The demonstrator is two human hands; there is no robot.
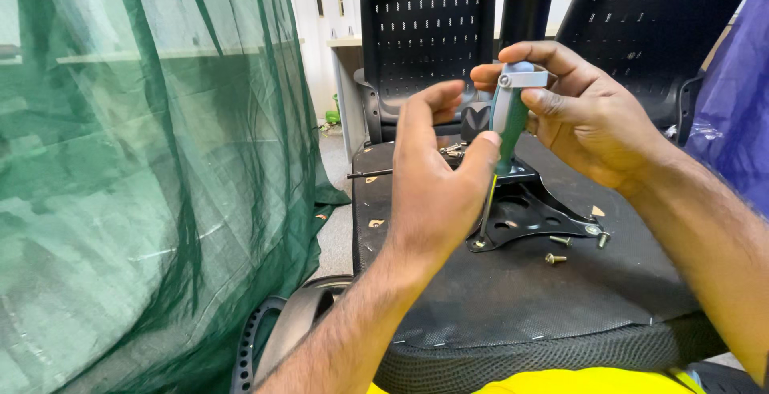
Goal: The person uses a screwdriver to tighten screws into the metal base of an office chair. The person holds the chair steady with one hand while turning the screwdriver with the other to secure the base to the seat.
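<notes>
Netting (pixel 152 178), green and sheer, hangs well to the left of the grip. Left hand (pixel 436 182) pinches the lower shaft of the green-handled tool (pixel 510 122), thumb tip against it. The tool stands nearly upright between both hands, its tip down on the black metal bracket (pixel 533 214) lying on the upturned seat (pixel 513 298). Right hand (pixel 573 114) closes round the tool's grey top. Loose bolts (pixel 557 250) lie just below the grip, to its right.
</notes>
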